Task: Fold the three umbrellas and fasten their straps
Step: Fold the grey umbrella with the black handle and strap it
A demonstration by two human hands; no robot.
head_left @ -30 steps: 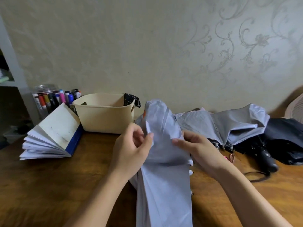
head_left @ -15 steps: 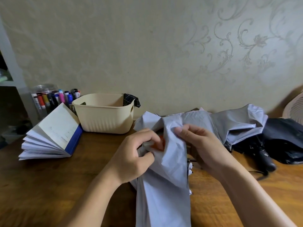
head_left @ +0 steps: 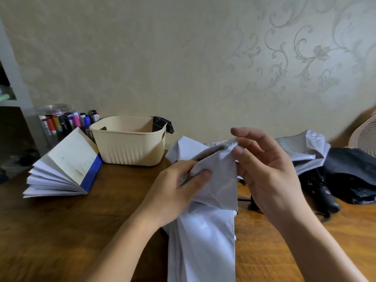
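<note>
A pale lilac-grey umbrella (head_left: 205, 241) lies lengthwise on the wooden table, running from the bottom edge up to my hands. My left hand (head_left: 177, 190) grips a bunch of its canopy fabric at the top. My right hand (head_left: 262, 169) pinches a raised fold of the same fabric between thumb and forefinger. Behind my right hand a second grey umbrella (head_left: 305, 153) lies loosely crumpled. A black umbrella (head_left: 354, 174) with a black handle (head_left: 327, 198) lies at the right. The straps are not visible.
A cream plastic basket (head_left: 130, 143) with a dark checked cloth (head_left: 162, 124) over its rim stands at the back. Left of it lie a fanned-open book (head_left: 65, 169) and a jar of markers (head_left: 55, 121). A pale fan (head_left: 366, 137) shows at the right edge.
My right hand has risen and drawn a fold of the canopy up and to the right. My left hand has closed tighter on the bunched fabric, hiding the orange part seen before.
</note>
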